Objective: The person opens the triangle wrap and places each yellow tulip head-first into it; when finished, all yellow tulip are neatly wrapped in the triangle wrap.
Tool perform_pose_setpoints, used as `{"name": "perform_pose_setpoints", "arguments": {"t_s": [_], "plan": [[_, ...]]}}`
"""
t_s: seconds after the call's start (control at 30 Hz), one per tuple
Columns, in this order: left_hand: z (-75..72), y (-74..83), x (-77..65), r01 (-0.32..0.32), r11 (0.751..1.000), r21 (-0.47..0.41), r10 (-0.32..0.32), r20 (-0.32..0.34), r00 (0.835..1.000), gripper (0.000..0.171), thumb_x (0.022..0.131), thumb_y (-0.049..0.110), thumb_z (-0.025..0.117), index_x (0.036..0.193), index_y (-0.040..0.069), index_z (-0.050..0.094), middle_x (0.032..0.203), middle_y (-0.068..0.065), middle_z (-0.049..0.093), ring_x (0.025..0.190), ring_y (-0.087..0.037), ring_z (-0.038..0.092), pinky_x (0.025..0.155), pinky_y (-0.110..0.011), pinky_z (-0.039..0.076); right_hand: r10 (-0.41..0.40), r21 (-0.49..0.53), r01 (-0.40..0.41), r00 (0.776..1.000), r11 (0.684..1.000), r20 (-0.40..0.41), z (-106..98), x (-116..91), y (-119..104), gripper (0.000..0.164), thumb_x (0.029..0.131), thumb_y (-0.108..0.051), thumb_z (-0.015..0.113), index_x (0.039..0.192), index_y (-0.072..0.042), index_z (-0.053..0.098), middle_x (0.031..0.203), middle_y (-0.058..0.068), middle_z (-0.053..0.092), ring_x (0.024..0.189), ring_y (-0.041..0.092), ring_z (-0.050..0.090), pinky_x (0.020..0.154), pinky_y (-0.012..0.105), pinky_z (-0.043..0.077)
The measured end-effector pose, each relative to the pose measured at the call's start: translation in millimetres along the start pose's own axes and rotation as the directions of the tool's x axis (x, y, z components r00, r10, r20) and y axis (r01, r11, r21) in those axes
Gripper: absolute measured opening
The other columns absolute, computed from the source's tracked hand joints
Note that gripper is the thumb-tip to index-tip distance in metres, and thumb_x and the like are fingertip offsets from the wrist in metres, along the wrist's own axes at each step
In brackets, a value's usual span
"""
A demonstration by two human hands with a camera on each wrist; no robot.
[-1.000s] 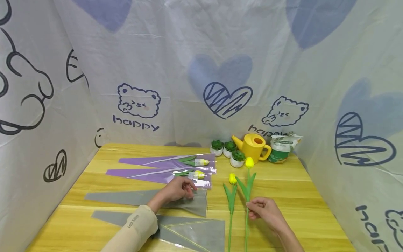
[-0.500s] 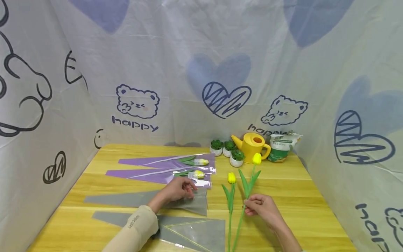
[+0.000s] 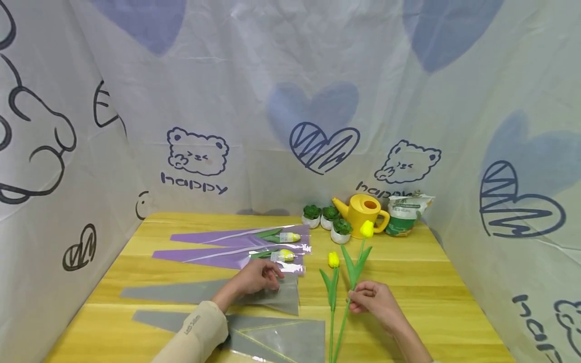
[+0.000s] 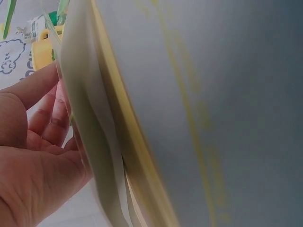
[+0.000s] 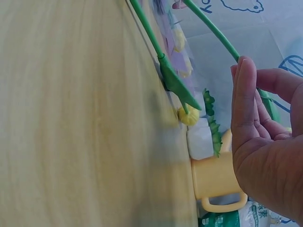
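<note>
In the head view, my right hand [image 3: 376,305] pinches the green stem of a yellow artificial tulip [image 3: 357,266] between thumb and fingers. Its bloom leans to the right at the far end. Just left of it lies a second yellow tulip [image 3: 333,292] on the table. My left hand [image 3: 255,278] is over a grey flower sleeve [image 3: 181,289], its fingers curled at the film near the wide end. The left wrist view shows the thumb and fingers of that hand [image 4: 42,137] at the edge of the film. Another grey sleeve [image 3: 281,335] lies nearer, partly under the left forearm.
Two purple sleeves [image 3: 195,255], each with a yellow tulip inside, lie farther back. Small potted succulents [image 3: 341,231], a yellow watering can [image 3: 363,214] and a green-and-white bag [image 3: 404,219] stand at the table's [image 3: 422,282] back right. Printed cloth [image 3: 254,101] encloses the back and sides.
The tulip in my right hand has tilted, its bloom swinging right and its lower stem swinging left toward the other tulip. The left hand stays at the grey sleeve.
</note>
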State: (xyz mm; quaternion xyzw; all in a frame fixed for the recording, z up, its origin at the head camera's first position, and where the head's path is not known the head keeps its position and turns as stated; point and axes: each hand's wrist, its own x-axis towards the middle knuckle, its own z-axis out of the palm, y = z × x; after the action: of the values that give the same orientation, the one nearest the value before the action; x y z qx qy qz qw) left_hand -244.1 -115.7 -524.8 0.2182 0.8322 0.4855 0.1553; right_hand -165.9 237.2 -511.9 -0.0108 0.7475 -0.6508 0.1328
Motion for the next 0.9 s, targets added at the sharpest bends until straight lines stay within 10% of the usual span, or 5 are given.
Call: {"name": "perform_pose_setpoints", "arguments": {"t_s": [0.9], "plan": [[1.8, -0.8, -1.3, -0.036, 0.999, 0.005, 0.036, -0.014, 0.999, 0.018, 0.087, -0.003, 0.078, 0.105, -0.002, 0.074, 0.084, -0.013, 0.073, 0.074, -0.014, 0.061, 0.063, -0.022, 0.05, -0.024, 0.014, 0.024, 1.0, 1.0, -0.02, 0.5, 6.1, 20.4, 0.014, 0.1, -0.007, 0.066, 0.1, 0.007, 0.064, 0.081, 0.005, 0.074, 0.071, 0.014, 0.07, 0.068, 0.028, 0.062]]}}
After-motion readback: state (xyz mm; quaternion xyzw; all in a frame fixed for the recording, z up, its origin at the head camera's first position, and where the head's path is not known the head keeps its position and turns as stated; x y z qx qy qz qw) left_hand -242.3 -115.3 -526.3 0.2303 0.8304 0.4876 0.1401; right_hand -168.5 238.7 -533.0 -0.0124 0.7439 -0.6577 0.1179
